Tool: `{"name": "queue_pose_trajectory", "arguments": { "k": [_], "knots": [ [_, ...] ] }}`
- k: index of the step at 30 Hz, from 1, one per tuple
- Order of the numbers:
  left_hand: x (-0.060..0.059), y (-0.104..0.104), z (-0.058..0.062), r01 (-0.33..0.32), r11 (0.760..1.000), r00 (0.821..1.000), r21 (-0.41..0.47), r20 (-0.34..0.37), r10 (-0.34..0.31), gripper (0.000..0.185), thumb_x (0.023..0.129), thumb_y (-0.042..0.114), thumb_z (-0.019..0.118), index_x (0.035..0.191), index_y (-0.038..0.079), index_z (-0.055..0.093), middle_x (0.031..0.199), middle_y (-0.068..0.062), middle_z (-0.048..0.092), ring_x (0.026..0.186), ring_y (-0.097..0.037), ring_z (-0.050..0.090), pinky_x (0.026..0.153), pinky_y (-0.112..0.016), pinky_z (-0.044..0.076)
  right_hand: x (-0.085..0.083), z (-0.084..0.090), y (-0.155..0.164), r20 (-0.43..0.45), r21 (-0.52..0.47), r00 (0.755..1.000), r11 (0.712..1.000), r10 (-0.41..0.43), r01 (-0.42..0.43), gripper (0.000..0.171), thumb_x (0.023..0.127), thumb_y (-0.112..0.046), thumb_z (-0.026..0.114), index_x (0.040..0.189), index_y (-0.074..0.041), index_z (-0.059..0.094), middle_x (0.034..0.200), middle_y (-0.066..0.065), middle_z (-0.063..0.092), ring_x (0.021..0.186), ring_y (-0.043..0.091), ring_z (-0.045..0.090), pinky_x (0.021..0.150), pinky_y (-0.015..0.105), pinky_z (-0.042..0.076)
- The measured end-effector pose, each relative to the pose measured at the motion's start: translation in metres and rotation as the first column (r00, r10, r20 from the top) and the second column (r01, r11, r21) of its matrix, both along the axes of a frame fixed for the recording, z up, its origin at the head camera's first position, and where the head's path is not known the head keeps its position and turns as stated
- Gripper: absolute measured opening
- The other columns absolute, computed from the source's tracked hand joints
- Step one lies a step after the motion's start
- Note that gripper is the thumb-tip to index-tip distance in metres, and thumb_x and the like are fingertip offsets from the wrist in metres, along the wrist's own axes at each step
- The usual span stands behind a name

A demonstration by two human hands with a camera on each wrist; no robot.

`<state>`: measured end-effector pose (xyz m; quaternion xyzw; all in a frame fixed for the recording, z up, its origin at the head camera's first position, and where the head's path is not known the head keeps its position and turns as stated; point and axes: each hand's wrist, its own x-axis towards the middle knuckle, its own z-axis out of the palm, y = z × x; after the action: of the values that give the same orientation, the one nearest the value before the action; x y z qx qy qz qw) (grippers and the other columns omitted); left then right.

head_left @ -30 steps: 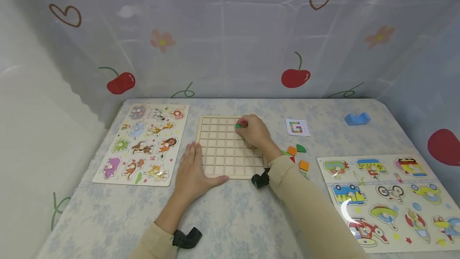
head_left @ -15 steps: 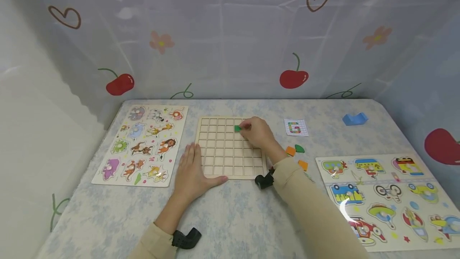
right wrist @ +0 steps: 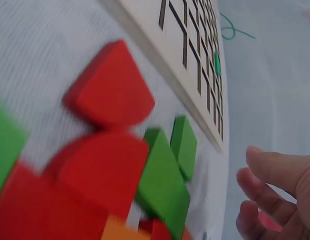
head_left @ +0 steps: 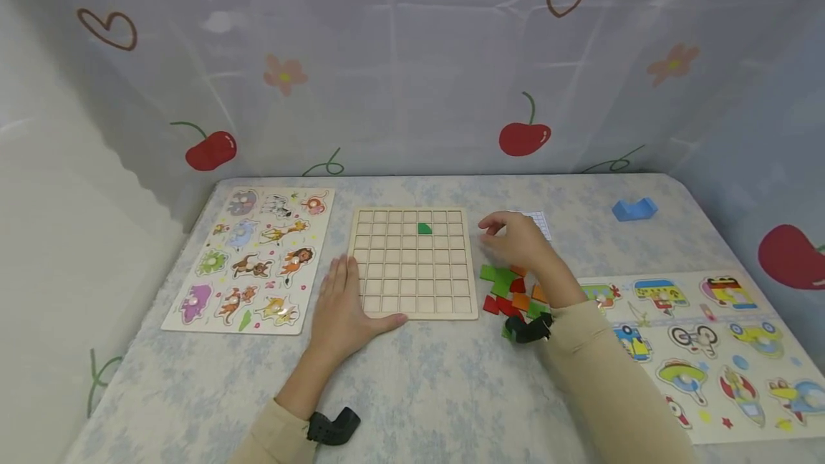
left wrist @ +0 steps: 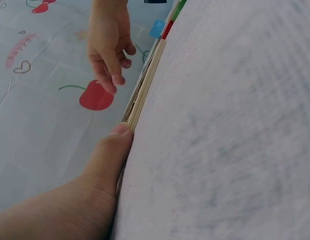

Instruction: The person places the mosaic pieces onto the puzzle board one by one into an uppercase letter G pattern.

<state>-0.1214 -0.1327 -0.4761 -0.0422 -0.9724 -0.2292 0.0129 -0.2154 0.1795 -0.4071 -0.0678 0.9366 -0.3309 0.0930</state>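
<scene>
At left we see animal puzzle (head_left: 264, 230); then left hand (head_left: 338, 308), fingers straight, resting unclenched against grid board (head_left: 409, 271). Green piece (head_left: 424, 229) lies in second row from top. Beyond right edge, right hand (head_left: 515, 238) hovers, loosely bent, released as far as we can tell; coloured pieces (head_left: 500, 283) nearby, card (head_left: 540, 221) partly hidden.

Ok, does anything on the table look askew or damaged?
Nothing stands out as odd. The green piece sits within one cell of the grid board; the loose pieces lie jumbled beside the board. The right hand partly hides the white card.
</scene>
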Motion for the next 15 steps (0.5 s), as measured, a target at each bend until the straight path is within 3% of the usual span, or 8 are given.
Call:
{"name": "queue_pose_trajectory", "arguments": {
  "k": [8,15],
  "knots": [
    [0.0,-0.001,0.001,0.002,1.0,1.0,0.002,-0.005,-0.002,0.144,0.06,0.088,0.067,0.158,-0.002,0.011,0.167,-0.019,0.007,0.156,-0.034,0.004,0.127,-0.051,0.01,0.015,-0.001,0.03,0.102,0.105,0.994,0.994,-0.035,0.024,0.032,0.094,-0.019,0.067,0.125,-0.009,0.065,0.111,0.013,0.062,0.097,0.028,0.055,0.08,0.037,0.052],
    [-0.001,-0.001,-0.001,0.004,1.0,1.0,0.0,-0.004,-0.004,0.145,0.06,0.089,0.066,0.158,-0.002,0.011,0.167,-0.019,0.007,0.156,-0.033,0.003,0.127,-0.051,0.011,0.027,-0.005,0.045,0.132,0.155,0.991,0.988,-0.027,0.006,0.033,0.091,-0.024,0.072,0.119,-0.007,0.066,0.104,0.011,0.061,0.091,0.025,0.054,0.074,0.032,0.049]
  ]
}}
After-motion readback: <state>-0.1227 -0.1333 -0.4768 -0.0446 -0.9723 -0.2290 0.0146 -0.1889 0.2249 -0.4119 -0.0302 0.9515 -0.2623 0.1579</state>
